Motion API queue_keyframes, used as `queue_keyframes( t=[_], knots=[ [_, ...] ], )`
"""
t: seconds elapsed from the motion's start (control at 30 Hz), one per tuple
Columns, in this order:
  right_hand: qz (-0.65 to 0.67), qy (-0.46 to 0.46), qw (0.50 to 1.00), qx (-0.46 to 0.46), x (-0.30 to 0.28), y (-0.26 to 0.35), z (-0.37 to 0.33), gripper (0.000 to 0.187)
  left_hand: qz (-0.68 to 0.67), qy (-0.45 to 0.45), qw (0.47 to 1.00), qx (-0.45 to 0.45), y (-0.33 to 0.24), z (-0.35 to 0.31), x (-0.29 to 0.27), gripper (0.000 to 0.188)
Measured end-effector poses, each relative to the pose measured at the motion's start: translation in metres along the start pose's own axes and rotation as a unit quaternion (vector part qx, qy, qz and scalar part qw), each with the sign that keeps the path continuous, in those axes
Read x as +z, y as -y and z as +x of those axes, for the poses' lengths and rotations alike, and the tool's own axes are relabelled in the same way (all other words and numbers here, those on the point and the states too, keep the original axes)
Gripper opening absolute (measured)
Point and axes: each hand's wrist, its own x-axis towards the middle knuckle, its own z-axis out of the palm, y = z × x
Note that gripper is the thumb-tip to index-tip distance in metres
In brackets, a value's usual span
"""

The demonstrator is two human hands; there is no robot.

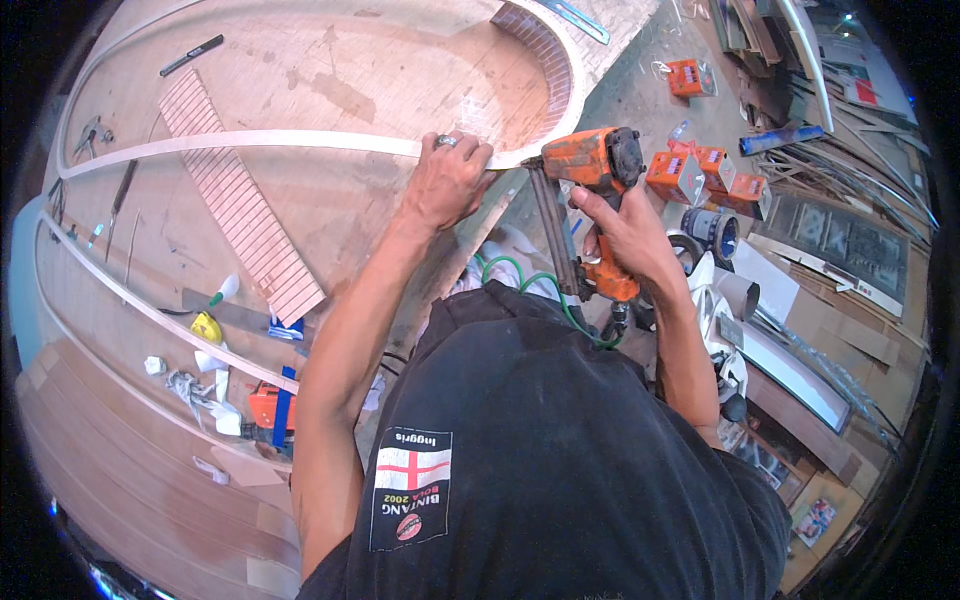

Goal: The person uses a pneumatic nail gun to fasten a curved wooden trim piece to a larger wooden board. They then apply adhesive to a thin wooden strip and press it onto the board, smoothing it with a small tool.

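My left hand, a ring on one finger, is closed over the edge of a thin, pale wooden strip that stands on edge in a long curved loop on the workbench. In my right hand is an orange nail gun, gripped by its handle. Its nose touches or nearly touches the strip just right of my left fingers. A dark nail magazine slants down from the gun toward me, and a green air hose trails below. Inside the loop's right bend sits a grooved, brown curved piece.
A grooved wooden board lies across the bench. Left of it are a marker, a hammer and a yellow-and-white bottle. Orange boxes, a blue roll and scrap wood lie at the right.
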Motion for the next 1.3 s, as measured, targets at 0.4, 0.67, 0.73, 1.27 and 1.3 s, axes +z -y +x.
queue_keyframes(
  t=[0.4,0.67,0.73,1.27,1.3],
  knots=[
    [0.019,0.008,0.999,0.034,0.003,0.005,-0.013,0.05,-0.031,-0.055,0.998,-0.011,-0.014,-0.014,0.005,0.023],
    [0.025,0.018,0.999,0.03,0.007,0.008,-0.012,0.048,-0.035,-0.015,0.999,-0.038,-0.014,-0.014,0.008,0.035],
    [0.028,0.017,0.999,0.027,0.006,0.008,-0.012,0.048,-0.035,-0.021,0.998,-0.038,-0.015,-0.014,0.009,0.036],
    [-0.009,0.03,0.999,0.041,0.006,0.008,-0.008,0.048,-0.036,-0.084,0.996,-0.022,-0.017,-0.013,0.011,0.019],
    [-0.015,0.024,1.0,0.007,0.005,0.003,-0.007,0.047,-0.034,-0.065,0.997,-0.027,-0.017,-0.013,0.011,0.025]
  ],
)
